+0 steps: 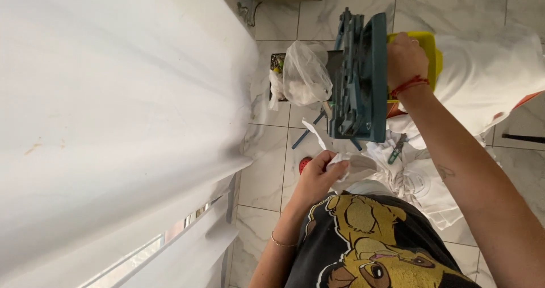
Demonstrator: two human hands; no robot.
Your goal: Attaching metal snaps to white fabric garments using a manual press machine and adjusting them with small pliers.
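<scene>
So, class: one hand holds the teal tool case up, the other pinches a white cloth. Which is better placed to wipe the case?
Probably the left hand: it already pinches the white cloth just below the teal case. The right hand is busy gripping the case's top.

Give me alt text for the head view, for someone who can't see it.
The person's right hand holds a teal tool case tipped on edge above a marble tile floor, while the left hand pinches a white cloth. A clear plastic bag and scattered tools lie below; a white curtain fills the left.
</scene>
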